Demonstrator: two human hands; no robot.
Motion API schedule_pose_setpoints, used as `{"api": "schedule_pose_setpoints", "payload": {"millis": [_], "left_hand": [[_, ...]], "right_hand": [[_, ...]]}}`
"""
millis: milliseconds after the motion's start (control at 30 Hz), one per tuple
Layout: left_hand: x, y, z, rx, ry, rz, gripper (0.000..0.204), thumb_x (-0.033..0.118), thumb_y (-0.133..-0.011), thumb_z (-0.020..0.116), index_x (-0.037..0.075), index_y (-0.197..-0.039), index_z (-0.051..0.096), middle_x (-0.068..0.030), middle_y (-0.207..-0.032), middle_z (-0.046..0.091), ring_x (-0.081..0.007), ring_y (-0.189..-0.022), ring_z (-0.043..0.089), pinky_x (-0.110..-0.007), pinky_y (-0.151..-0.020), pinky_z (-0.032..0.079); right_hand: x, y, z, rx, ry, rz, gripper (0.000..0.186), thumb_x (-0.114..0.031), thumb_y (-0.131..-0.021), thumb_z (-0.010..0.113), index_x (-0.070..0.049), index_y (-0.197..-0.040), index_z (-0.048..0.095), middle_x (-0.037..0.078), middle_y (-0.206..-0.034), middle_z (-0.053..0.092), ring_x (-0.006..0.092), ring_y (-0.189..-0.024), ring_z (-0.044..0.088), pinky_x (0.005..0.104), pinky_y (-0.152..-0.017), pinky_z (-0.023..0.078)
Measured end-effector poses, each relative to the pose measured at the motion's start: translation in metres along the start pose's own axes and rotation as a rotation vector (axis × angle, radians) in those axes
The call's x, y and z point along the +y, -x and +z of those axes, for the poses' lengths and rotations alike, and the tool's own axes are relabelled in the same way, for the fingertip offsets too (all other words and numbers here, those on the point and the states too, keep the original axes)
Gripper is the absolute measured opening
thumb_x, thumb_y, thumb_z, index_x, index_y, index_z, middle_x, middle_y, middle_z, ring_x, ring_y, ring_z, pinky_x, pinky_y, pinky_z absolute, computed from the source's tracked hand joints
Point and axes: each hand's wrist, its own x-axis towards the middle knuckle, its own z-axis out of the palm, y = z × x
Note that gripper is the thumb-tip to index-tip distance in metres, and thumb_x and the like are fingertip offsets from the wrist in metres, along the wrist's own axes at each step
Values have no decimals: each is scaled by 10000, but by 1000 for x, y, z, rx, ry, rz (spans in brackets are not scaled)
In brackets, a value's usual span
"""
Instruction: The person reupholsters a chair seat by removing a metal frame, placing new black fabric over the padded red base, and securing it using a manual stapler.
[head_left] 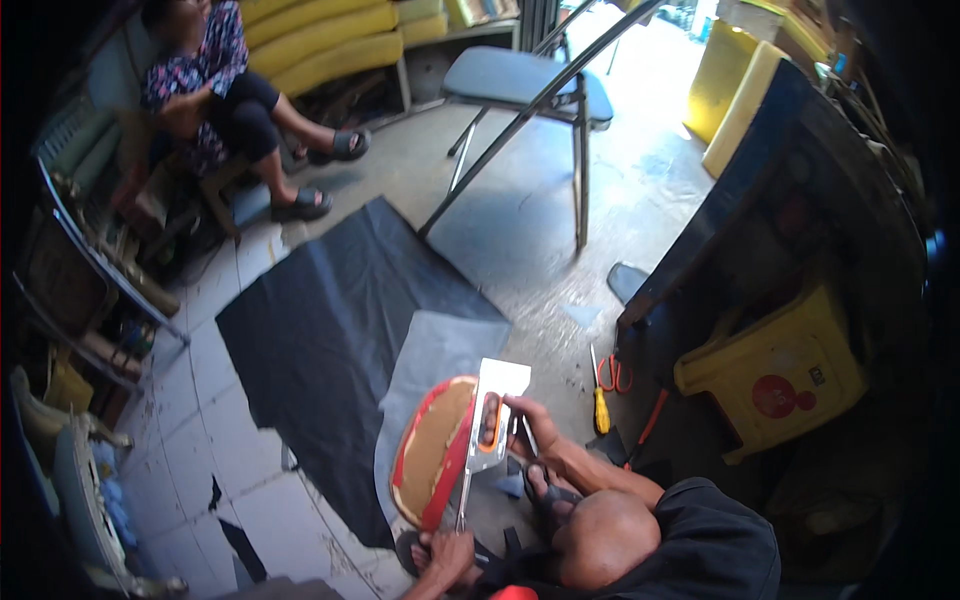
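While R hand (536, 422) grips 1 silver tool (504, 379), L hand (449, 553), grip unclear, is nr 1 red-edged panel (431, 452).

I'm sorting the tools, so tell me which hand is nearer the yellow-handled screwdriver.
Right. The right hand is just left of the screwdriver; the left hand is farther off, lower in the picture and further left.

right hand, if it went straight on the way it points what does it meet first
Past the silver tool in its grip, probably the brown pad with red edging, though depth is unclear.
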Motion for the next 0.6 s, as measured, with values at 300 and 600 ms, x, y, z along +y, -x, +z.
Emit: {"api": "schedule_pose_setpoints", "payload": {"millis": [300,600], "left_hand": [[2,30,-61,156,798,11,209,21,-943,540,33,-1024,733,-130,-791,711,-253,-782,757,-396,-691,576],[1,46,-221,459,1693,277,238,-1,-1023,564,-71,-1208,697,-159,-1109,755,-213,-1011,751,-342,-974,572]], "right_hand": [[-4,7,6,-71,-41,6,406,-438,-1045,566,-46,-1144,603,150,-926,695,315,-815,727,427,-788,619],[-5,13,-18,-293,-36,16,514,-504,-1023,590,-25,-1204,631,183,-927,699,356,-829,741,487,-824,620]]}}
